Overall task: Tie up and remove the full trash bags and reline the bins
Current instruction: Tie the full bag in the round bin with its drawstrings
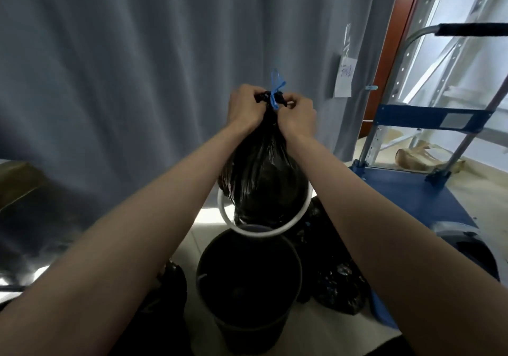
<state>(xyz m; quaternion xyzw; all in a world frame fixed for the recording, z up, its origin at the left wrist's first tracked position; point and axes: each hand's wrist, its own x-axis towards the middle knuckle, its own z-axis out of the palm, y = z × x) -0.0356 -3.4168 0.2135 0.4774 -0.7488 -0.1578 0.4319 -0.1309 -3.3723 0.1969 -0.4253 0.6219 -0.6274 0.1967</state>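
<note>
Above the bin (247, 281), left hand (243, 108) and right hand (298, 116) each clenched on the bag (264, 174) neck, blue tie (275, 89) between

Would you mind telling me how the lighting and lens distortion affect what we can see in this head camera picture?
Head view: daylight from the right washes out the shelving; the dark bin interior is lost in shadow; glare streaks the black bag; wide-angle stretch enlarges the forearms; the blue tie and both hands stay reasonably sharp.
</note>
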